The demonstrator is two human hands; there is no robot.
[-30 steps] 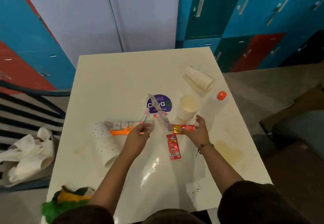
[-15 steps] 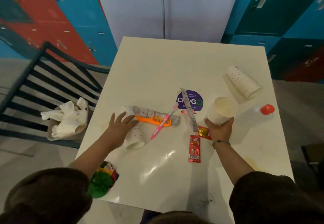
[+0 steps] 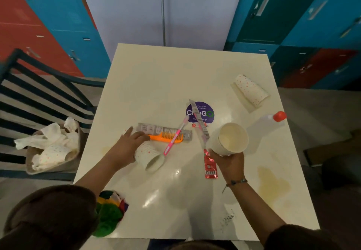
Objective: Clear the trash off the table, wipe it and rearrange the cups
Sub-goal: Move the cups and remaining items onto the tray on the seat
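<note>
Paper cups: three on the table (image 3: 156, 69). Dotted cup (image 3: 149, 156) lies on its side, mouth toward the camera, left hand (image 3: 128, 144) gripping it. Plain cup (image 3: 230, 139) upright, clamped in right hand (image 3: 227, 161). Third cup (image 3: 251, 90) tipped far right. Between them: comb (image 3: 166, 137), toothbrush (image 3: 175, 136), ketchup sachet (image 3: 210, 164).

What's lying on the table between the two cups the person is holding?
In the head view, between the tipped cup and the lifted cup lie a pink toothbrush, a thin silver wrapper strip and a red sauce packet.
</note>
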